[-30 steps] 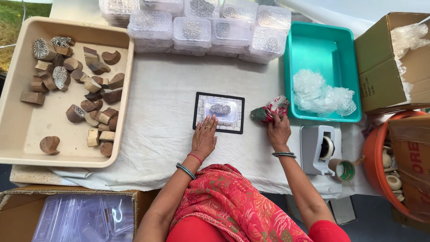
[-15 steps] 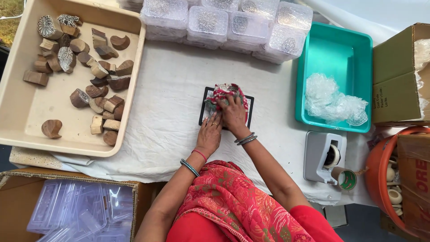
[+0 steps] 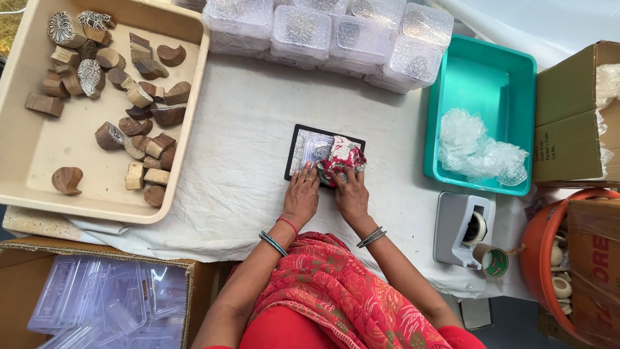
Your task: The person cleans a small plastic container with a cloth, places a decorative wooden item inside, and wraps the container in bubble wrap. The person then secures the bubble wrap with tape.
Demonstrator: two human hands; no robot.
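Cataloguing from the black-framed card (image 3: 303,150), which lies flat on the white-clothed table (image 3: 245,129) and serves as my landmark:

- Patterned cloth (image 3: 342,158): bunched over the card's right half. I judge it soft, light and easily crumpled; best taken by a gathered fold at its top
- Right hand (image 3: 352,194): at the card's lower right edge, fingers curled down onto the cloth, pressing it
- Left hand (image 3: 301,197): just below the card, fingers close together and flat, tips touching the lower edge
- The card itself looks thin and stiff; I would lift it by an edge
- Beige tray (image 3: 26,148) of wooden blocks (image 3: 145,145): well left of the card
- Clear lidded boxes (image 3: 303,29): above the card
- Teal tub (image 3: 481,84): right of the card
- Tape dispenser (image 3: 462,229): lower right
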